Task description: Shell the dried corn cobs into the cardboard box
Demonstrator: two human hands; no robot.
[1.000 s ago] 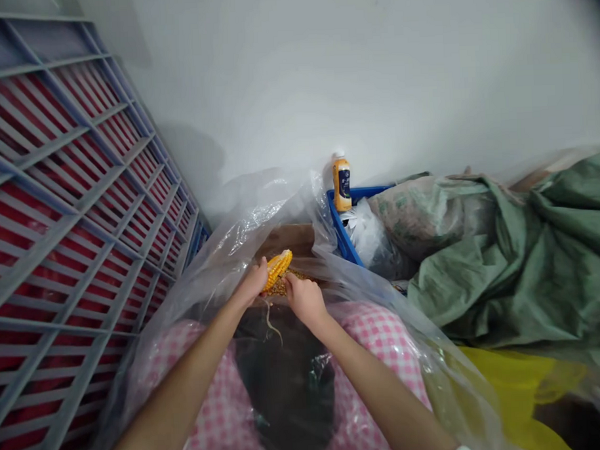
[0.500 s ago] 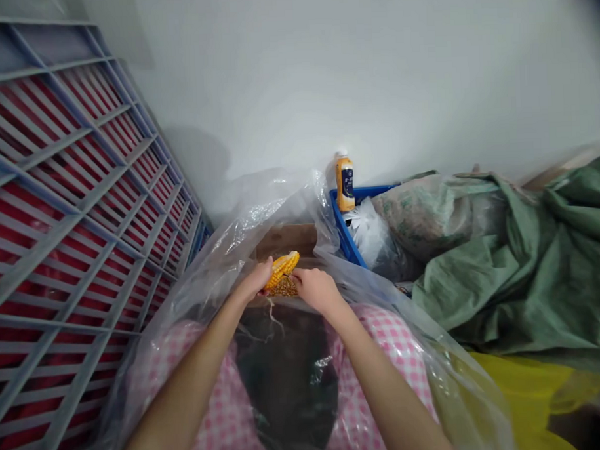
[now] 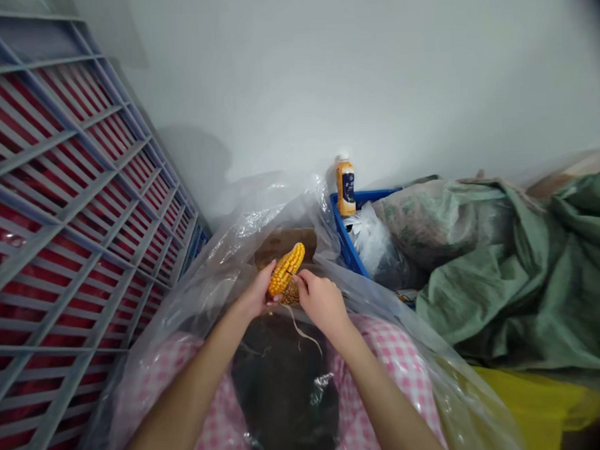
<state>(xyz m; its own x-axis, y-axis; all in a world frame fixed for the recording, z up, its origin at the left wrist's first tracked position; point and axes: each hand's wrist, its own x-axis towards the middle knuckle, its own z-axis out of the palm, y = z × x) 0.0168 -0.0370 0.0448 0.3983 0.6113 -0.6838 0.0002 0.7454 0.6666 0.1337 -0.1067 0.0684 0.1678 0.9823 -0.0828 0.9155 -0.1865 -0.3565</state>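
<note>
My left hand (image 3: 261,289) is closed around the lower end of a yellow ear of corn (image 3: 288,267), which tilts up to the right. Close against the cob's right side is my right hand (image 3: 323,301), its fingers curled in a pinch. A thin dark line shows on the kernels near its fingertips; whatever the fingers hold is too small to name. Loose corn kernels (image 3: 290,293) lie below and behind the cob. Pale strands (image 3: 304,332) hang beneath the hands. A clear plastic sheet (image 3: 231,230) spreads around the hands and over my lap.
Purple-grey slatted crates (image 3: 78,213) with red behind the slats rise on the left. At the right, a blue bin (image 3: 347,243) holds a white plastic bag (image 3: 369,239), and an orange bottle (image 3: 346,187) stands at its corner. Green cloth (image 3: 518,276) and sacks lie farther right.
The ear of corn has turned more upright in my left hand. My right hand has shifted slightly right and down. The pale strands now hang farther right.
</note>
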